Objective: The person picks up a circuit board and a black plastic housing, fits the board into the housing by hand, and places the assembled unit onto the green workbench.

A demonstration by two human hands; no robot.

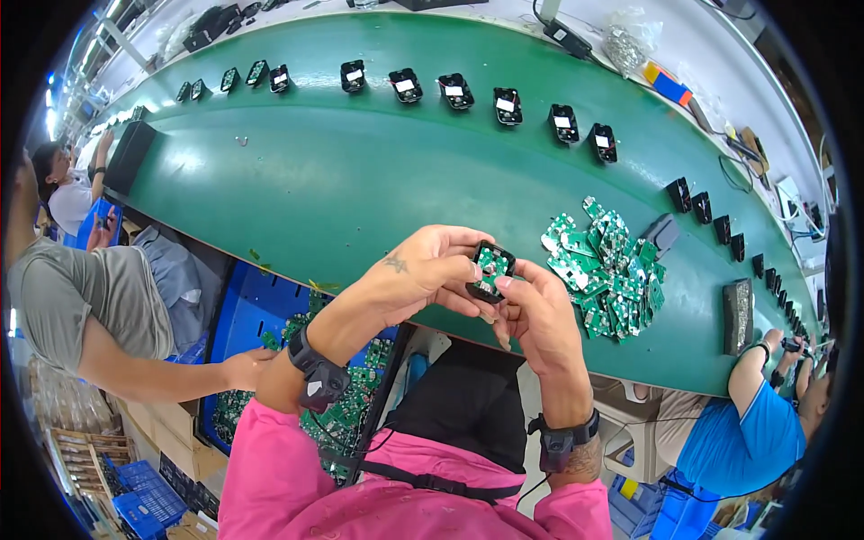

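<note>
Between both hands, above the near edge of the green workbench, is a small black plastic housing with a green circuit board in it. My left hand grips its left side, the thumb lying on the board. On the other side my right hand pinches it, thumb at the lower right corner of the board. The fingers under the housing are partly hidden. A heap of loose green circuit boards lies to the right of my right hand, with a black housing beside it.
Black housings stand in a long row across the bench's far side. A blue crate of circuit boards sits below the bench at left, where a co-worker's hand reaches in. Another person in blue sits at right, near a dark block.
</note>
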